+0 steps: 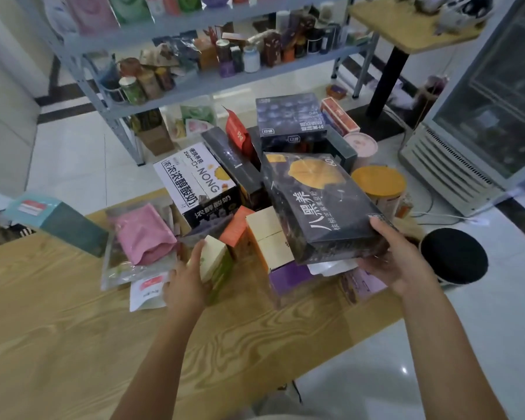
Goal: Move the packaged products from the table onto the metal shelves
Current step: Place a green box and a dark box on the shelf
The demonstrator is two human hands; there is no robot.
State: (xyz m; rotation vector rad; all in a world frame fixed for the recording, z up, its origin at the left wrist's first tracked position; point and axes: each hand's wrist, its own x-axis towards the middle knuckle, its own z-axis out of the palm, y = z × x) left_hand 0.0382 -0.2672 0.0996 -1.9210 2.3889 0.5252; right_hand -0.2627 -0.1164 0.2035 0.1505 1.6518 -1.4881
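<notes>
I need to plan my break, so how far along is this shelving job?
Looks done: jars and boxes stand on the metal shelves. In hand: the right hand grips a large dark box; the left hand touches a small cream box. Left: the pile, including the white NONG box and pink pouch, sits on the table.

The white carton (194, 180) left of centre carries "NONG" in large grey letters, "ZUO一口~" beside it and a framed line "浓浓浓醇酸奶"; its dark end face reads "浓醇酸奶". The large dark box (319, 204) right of centre shows "八黑养" in big white characters and "60" near its upper right corner. Print on the blue box (290, 116) at upper centre is blurred.
</notes>
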